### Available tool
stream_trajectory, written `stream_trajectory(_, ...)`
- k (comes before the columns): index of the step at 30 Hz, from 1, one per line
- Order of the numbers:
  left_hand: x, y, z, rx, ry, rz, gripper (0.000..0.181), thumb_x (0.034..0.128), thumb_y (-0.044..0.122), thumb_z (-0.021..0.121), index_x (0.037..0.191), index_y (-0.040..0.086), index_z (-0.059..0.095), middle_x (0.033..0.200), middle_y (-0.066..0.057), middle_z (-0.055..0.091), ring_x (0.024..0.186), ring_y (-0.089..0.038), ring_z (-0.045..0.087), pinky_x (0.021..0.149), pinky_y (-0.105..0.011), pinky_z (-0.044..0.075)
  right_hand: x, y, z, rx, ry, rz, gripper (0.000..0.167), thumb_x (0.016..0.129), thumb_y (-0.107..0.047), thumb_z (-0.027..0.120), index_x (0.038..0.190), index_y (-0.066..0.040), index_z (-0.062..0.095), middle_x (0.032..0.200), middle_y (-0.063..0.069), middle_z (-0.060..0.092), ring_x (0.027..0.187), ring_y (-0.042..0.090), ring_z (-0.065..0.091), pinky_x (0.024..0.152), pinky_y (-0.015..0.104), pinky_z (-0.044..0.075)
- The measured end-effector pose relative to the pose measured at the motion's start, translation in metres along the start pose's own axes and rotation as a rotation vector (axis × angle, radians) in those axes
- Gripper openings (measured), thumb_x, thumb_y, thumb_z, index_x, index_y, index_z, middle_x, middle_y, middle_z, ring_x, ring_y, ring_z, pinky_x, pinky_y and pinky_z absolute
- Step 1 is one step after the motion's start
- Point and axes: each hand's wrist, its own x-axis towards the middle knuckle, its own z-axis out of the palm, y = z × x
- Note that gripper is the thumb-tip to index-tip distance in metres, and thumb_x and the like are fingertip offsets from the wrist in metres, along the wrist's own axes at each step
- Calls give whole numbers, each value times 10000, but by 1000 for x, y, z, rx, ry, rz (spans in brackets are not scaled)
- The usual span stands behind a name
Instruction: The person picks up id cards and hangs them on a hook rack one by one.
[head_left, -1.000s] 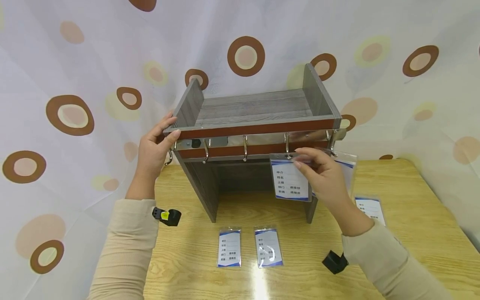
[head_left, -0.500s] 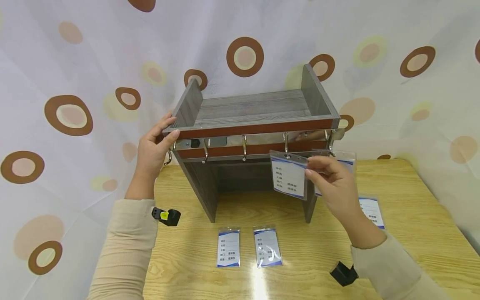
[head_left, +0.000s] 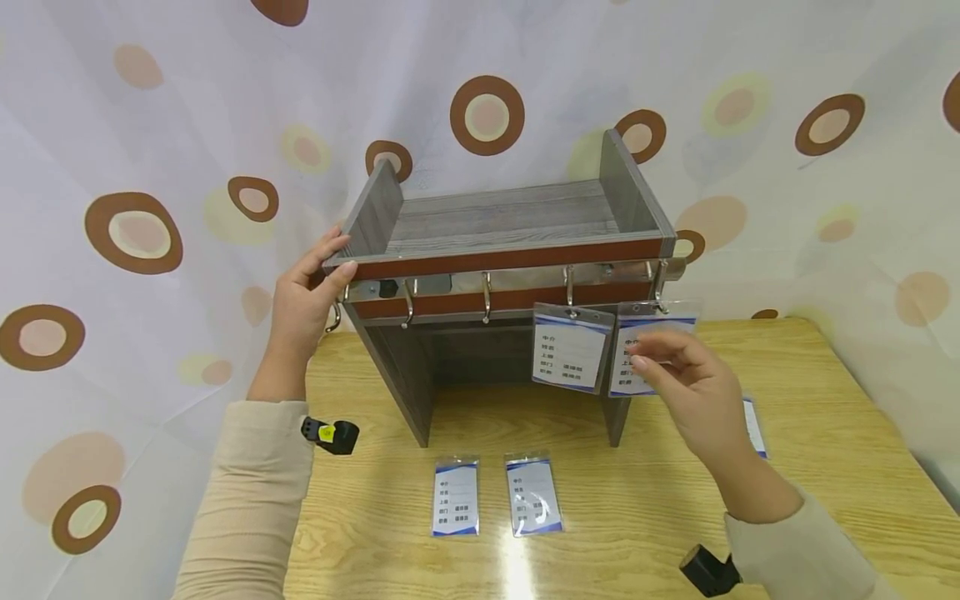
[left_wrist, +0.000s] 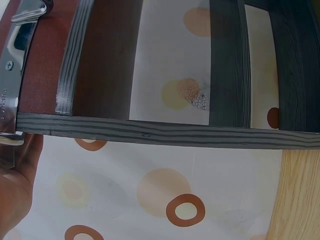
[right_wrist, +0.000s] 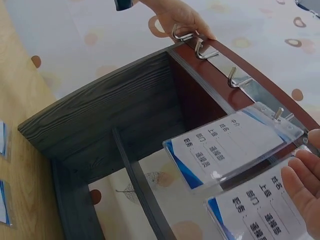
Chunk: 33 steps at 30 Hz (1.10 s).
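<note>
My left hand (head_left: pixel 300 304) holds the upper left corner of a grey wooden shelf (head_left: pixel 502 212), with the thumb on its front. Metal hooks line the shelf's brown front strip. From one hook hangs a clear-sleeved ID badge (head_left: pixel 570 350) with blue trim; a second badge (head_left: pixel 630 382) hangs on the rightmost hook. My right hand (head_left: pixel 693 392) is just in front of this second badge, fingers loosely bent and holding nothing. It covers part of the card. In the right wrist view both hanging badges appear close to the fingers (right_wrist: pixel 300 180).
Two more badges (head_left: pixel 455 497) lie side by side on the wooden table (head_left: pixel 360 533) before the shelf. Another badge (head_left: pixel 755 427) lies to the right, partly hidden by my right arm. A patterned cloth (head_left: pixel 225 100) hangs behind.
My right hand has let go of the left hanging badge and moved right and slightly down. That badge now hangs from its hook by itself. My left hand stays in place.
</note>
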Motion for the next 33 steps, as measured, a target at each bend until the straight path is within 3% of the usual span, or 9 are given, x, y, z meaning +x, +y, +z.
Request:
stream_trajectory(6,-1,-1,-1,4,1,-3,399,831,179,580,1207,66,515,1336,-24,366,1211,-138,316,899,-221,341,-9,4,-12,62,28,23,199,784,156,504,963,92,566,914,48,585,823,100,560,687,163,453)
stream_trajectory(15,-2,-1,-3,2,7,2,389,831,177,579,1201,71,522,1330,-13,375,1214,-138,309,899,-215,339,-18,10,-33,72,52,49,193,776,170,504,934,87,578,897,52,584,771,97,568,674,155,454)
stream_trajectory(22,-5,0,-3,-7,7,15,382,837,151,569,1200,44,516,1329,-25,375,1212,-144,314,868,-189,353,-25,21,-53,-46,64,92,145,793,114,526,933,93,556,872,14,596,723,71,569,646,132,452)
stream_trajectory(28,-7,3,-5,15,6,14,388,839,152,566,1206,39,508,1331,-29,373,1211,-140,317,898,-220,343,-32,37,-72,23,78,141,175,790,134,512,957,93,547,864,20,610,730,82,583,641,143,459)
stream_trajectory(30,-8,5,-5,8,3,10,387,838,148,568,1205,39,509,1333,-34,369,1214,-139,314,906,-223,338,-35,42,-78,-17,79,180,187,793,116,524,968,63,560,855,2,613,727,68,582,641,138,456)
stream_trajectory(33,-9,6,-6,-5,1,4,385,835,141,570,1201,35,512,1335,-36,366,1208,-144,323,892,-213,348,-39,50,-86,-166,63,251,200,805,57,547,984,-24,587,844,-47,606,718,45,566,630,126,447)
